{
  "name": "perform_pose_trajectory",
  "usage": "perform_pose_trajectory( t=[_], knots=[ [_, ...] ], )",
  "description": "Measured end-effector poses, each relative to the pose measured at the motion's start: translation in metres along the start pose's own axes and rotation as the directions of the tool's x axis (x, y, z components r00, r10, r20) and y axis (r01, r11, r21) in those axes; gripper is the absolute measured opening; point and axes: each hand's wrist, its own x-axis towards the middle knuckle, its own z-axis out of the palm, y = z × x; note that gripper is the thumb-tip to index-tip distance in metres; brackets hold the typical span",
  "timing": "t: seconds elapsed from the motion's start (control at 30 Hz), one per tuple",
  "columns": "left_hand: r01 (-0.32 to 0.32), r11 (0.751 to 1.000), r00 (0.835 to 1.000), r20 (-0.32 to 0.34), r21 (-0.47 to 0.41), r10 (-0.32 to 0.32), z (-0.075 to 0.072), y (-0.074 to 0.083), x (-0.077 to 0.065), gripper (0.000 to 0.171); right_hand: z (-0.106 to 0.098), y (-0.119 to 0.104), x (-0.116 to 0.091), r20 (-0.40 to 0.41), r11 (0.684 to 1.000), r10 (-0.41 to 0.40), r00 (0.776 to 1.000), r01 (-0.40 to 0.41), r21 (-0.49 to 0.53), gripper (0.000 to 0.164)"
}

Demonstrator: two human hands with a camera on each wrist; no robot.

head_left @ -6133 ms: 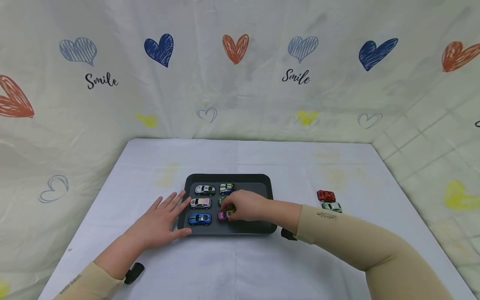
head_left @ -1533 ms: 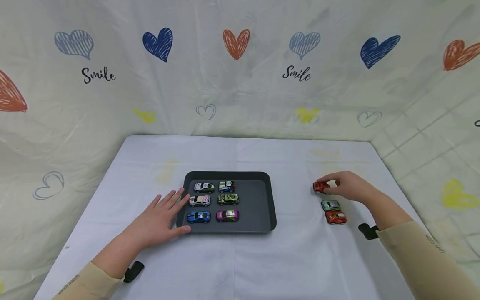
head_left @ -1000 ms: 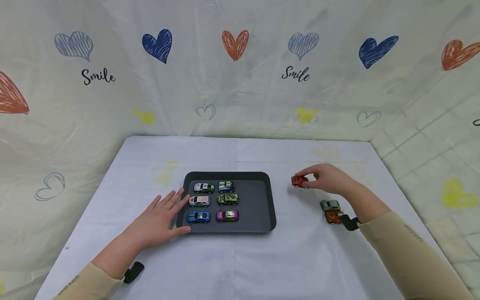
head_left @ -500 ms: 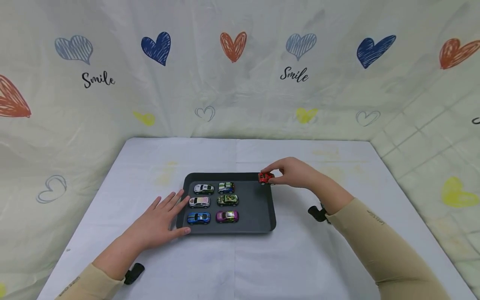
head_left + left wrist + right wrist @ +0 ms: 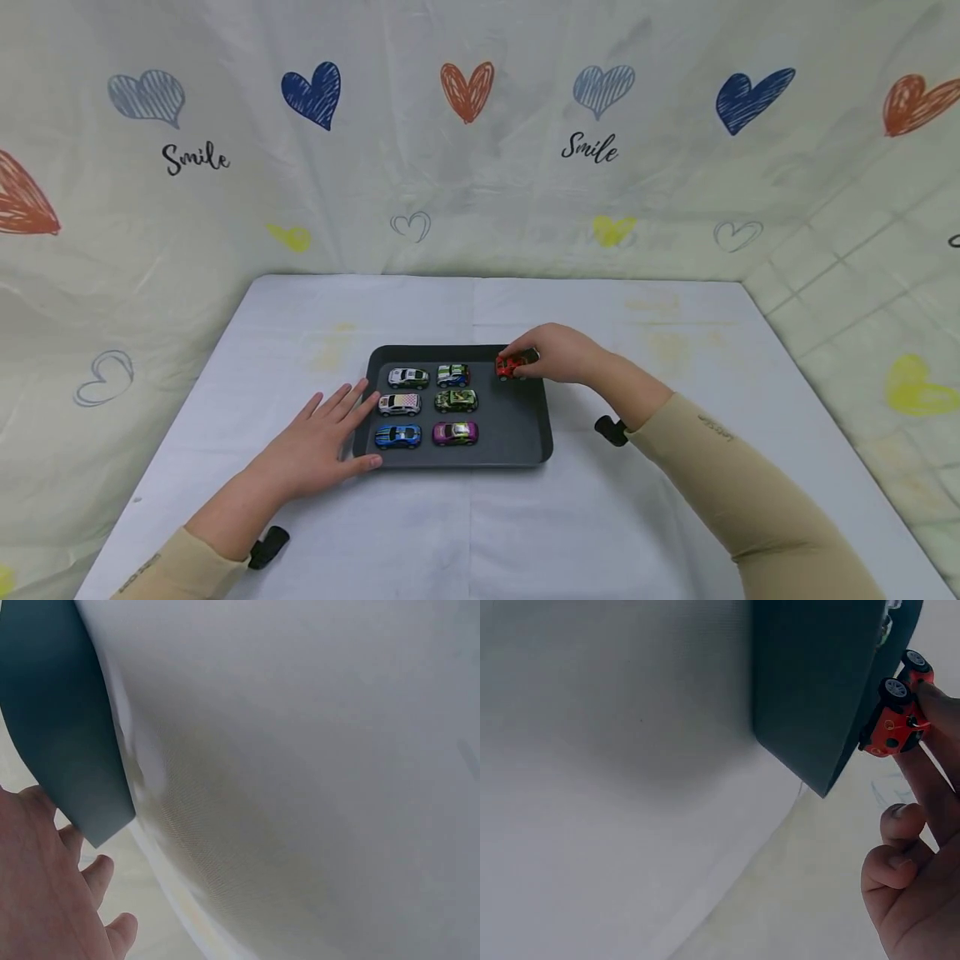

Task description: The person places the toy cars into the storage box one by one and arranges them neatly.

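Observation:
My right hand (image 5: 564,354) pinches a red toy car (image 5: 509,367) between thumb and fingers over the back right part of a dark grey tray (image 5: 517,425). In the right wrist view the red car's wheels and black spots show beside the tray's rim. Fingers spread, my left hand (image 5: 318,442) rests at the tray's left edge. Two columns of toy cars stand in the tray: a white-and-black car (image 5: 408,378), a white-and-pink car (image 5: 400,404) and a blue car (image 5: 398,436), then a white, blue and green car (image 5: 453,375), a camouflage car (image 5: 456,401) and a purple car (image 5: 454,433).
A white cloth covers the table (image 5: 480,525). Behind it hangs a pale backdrop (image 5: 525,192) printed with hearts. My right forearm (image 5: 720,467) crosses the table's right side and hides the spot where two more toy cars showed earlier.
The purple car was set down in the tray. My right hand then took the red car from the right of the table and carried it left over the tray. The left hand stayed put.

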Motion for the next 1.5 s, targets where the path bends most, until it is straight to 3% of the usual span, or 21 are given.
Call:
perform_pose_trajectory(
  t=[0.27,0.63,1.07,1.5],
  knots=[
    [0.001,1.000,1.000,-0.010,-0.010,-0.002,-0.002,0.002,-0.001,0.091,0.015,-0.004,0.011,0.040,0.989,0.000,0.999,0.005,-0.146,0.031],
    [-0.006,1.000,1.000,-0.014,-0.008,0.005,-0.001,0.001,0.000,0.091,0.025,-0.004,0.018,0.011,0.977,0.005,1.000,-0.003,-0.213,0.031],
    [-0.005,1.000,1.000,-0.015,-0.012,0.005,0.001,0.000,0.000,0.091,0.029,-0.002,0.021,-0.024,0.976,-0.022,0.999,0.016,-0.219,0.029],
    [0.003,1.000,1.000,-0.007,-0.020,-0.003,0.002,-0.001,0.000,0.092,0.016,-0.003,0.014,-0.046,0.986,-0.019,0.999,0.011,-0.167,0.035]
  ],
)
